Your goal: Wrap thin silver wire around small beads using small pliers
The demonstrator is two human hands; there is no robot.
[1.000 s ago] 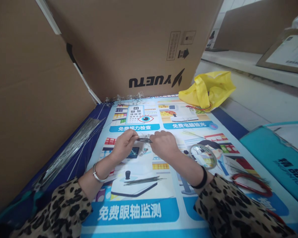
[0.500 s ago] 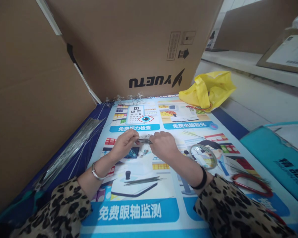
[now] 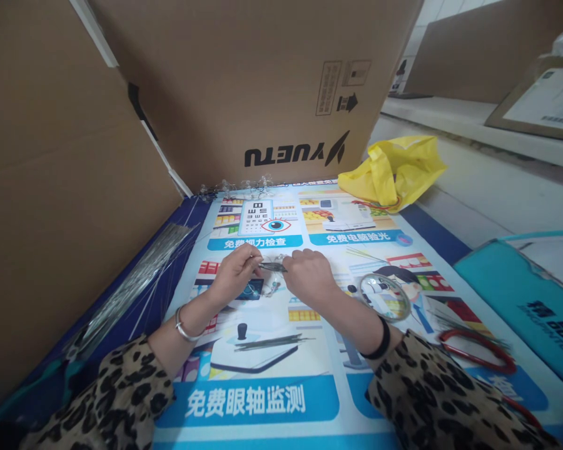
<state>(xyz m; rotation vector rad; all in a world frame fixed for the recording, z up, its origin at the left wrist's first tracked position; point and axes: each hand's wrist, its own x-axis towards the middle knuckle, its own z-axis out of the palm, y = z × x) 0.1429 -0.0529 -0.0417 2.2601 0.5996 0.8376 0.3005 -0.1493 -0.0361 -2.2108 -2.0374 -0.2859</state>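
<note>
My right hand [image 3: 309,274] is closed around a pair of small pliers [image 3: 273,267], whose dark metal jaws point left. Its fingers hide the handles. The jaws reach the fingertips of my left hand [image 3: 237,272], which pinches a thin wire. Below the jaws hangs a loop of clear beads on wire [image 3: 274,289]; exactly how it joins the pinched part is too small to make out. Under my hands, a few short wires [image 3: 267,341] lie on the printed sheet [image 3: 319,381].
Cardboard panels [image 3: 244,94] stand behind and left. A long wire bundle [image 3: 138,275] lies left beside teal-handled cutters [image 3: 70,361]. At right are a clear round dish [image 3: 385,296], a red-handled tool [image 3: 478,350], a yellow bag [image 3: 398,169] and a teal pouch [image 3: 520,300]. Beaded wire pieces [image 3: 248,185] lie behind.
The beaded loop under the jaws has shifted and turned slightly, and the jaws sit at a slightly different angle. Both hands stay almost in place.
</note>
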